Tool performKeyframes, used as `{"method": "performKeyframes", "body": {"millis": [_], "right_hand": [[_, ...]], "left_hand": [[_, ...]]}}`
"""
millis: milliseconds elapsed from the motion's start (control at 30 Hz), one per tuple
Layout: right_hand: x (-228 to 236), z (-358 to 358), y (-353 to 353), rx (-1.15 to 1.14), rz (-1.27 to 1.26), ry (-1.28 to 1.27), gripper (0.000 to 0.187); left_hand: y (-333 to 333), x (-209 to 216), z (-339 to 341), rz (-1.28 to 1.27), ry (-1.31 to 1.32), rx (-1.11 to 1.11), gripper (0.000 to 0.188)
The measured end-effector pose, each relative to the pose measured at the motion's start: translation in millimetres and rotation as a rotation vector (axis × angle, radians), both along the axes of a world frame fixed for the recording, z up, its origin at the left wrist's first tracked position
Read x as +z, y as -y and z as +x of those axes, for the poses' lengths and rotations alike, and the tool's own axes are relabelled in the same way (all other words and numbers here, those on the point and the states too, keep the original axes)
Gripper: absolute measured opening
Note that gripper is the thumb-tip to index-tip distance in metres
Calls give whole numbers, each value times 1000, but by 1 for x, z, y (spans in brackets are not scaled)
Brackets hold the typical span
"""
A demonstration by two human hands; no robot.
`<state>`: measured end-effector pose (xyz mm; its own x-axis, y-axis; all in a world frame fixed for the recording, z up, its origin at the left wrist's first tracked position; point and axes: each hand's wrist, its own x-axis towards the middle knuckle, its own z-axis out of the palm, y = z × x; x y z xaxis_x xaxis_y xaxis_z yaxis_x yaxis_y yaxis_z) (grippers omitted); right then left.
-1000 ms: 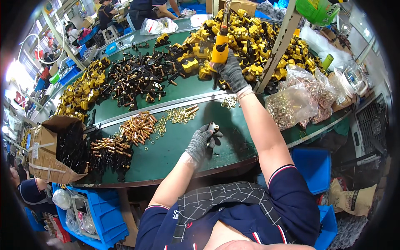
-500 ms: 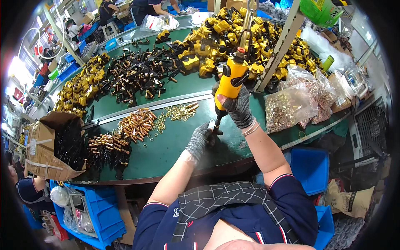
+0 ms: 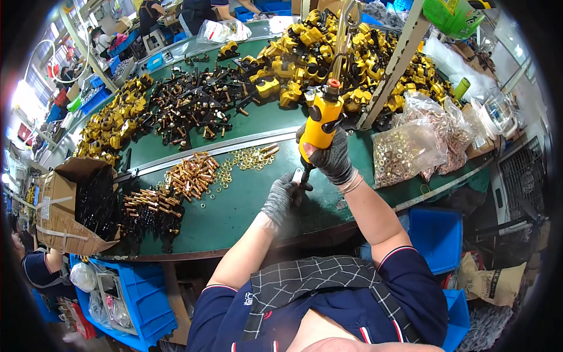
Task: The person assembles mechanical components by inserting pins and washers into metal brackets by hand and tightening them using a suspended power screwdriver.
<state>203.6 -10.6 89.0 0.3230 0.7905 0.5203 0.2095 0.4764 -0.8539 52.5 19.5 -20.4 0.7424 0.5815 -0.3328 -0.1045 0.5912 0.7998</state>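
My right hand (image 3: pixel 334 159), in a grey knit glove, is wrapped round a yellow power screwdriver (image 3: pixel 321 124). The tool hangs from above, its bit end pointing down toward the green tabletop. Just left of it, my gloved left hand (image 3: pixel 280 196) has its fingers closed on a small black part with a pale metal end (image 3: pixel 298 175). The tool's lower tip meets this part or stops right beside it; which of the two, I cannot tell. Copper-coloured bolts (image 3: pixel 196 176) lie in a heap to the left, with small brass rings (image 3: pixel 252 158) beyond my left hand.
Yellow-and-black parts (image 3: pixel 316 53) are piled at the back, next to black brackets with bolts (image 3: pixel 199 105). A cardboard box (image 3: pixel 61 202) of black pieces stands at left. Bags of nuts (image 3: pixel 404 152) and a metal post (image 3: pixel 393 70) are at right. Blue bins (image 3: pixel 434 237) sit below.
My right hand has lowered slightly with the power screwdriver, shifting a little left and nearer to me. My left hand stays in nearly the same place.
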Motion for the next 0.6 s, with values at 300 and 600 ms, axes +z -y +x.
{"method": "performKeyframes", "body": {"millis": [300, 600], "right_hand": [[-1, 7, 7, 78, 10, -15, 30], [-1, 20, -9, -233, 71, -97, 36]], "left_hand": [[-10, -5, -2, 72, -227, -80, 23], [-82, 96, -61, 637, 162, 542, 70]]}}
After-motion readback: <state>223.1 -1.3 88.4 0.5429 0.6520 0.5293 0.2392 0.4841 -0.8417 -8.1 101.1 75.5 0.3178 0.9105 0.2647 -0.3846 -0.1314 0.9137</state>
